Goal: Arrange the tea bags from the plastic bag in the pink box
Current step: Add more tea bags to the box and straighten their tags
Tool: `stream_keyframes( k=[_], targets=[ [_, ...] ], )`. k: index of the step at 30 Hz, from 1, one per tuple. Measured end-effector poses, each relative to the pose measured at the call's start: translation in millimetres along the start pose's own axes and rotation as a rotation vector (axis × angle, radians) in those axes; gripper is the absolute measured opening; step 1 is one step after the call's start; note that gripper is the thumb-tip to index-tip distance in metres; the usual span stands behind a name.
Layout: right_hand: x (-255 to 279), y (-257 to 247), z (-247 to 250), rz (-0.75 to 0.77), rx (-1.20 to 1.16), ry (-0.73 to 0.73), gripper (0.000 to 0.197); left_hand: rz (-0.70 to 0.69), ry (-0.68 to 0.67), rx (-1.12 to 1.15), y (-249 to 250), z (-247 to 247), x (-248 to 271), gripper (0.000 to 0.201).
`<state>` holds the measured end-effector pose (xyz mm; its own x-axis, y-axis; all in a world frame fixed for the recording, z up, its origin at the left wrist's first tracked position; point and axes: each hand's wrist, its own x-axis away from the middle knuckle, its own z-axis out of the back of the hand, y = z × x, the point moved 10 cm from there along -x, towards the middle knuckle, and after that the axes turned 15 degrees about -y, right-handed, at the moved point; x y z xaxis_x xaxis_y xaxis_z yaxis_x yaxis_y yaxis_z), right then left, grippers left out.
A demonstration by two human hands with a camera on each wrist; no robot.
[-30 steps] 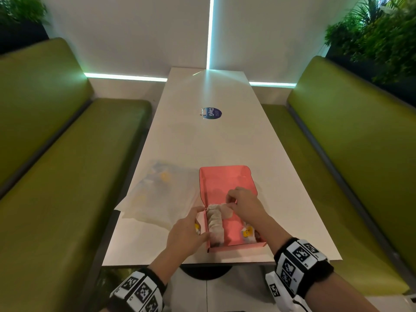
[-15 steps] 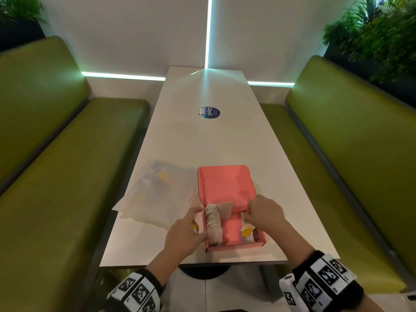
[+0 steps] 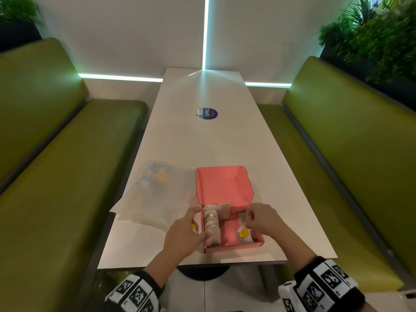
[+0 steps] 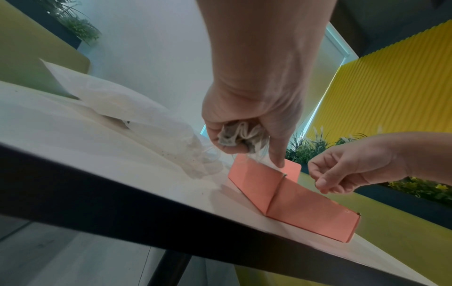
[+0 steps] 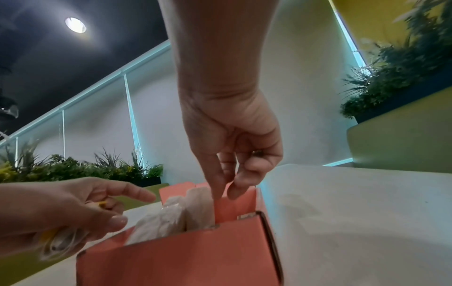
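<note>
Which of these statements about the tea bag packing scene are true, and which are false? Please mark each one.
1. The pink cardboard box stands open on the white table. True.
2. A row of pale paper tea bags stands along the box's left side. True.
3. The left hand is empty. False: its grip holds bunched tea bags.
4. The clear plastic bag lies to the right of the box. False: it lies to the left.
5. The right hand is over the box's right side. True.
</note>
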<state>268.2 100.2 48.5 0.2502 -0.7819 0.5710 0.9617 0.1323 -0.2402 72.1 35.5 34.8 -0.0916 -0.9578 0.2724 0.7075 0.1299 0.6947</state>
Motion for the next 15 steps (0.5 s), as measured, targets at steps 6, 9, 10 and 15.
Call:
stream_keyframes(
  k=[6,9,10,15],
  targets=[
    [-13,-14,-21,0.003,0.314,-0.012,0.029,-0.072,0.035,-0.001,14,5,1,0.049],
    [-10,-19,-26,-0.037,0.445,0.031,0.034,-0.08,0.048,0.003,15,6,3,0.045],
    [-9,-20,-25,-0.035,0.437,0.029,0.033,-0.082,0.052,0.005,16,7,4,0.044],
    [8,-23,6,0.115,0.134,-0.023,0.008,-0.117,0.061,0.034,22,12,6,0.032]
  ],
)
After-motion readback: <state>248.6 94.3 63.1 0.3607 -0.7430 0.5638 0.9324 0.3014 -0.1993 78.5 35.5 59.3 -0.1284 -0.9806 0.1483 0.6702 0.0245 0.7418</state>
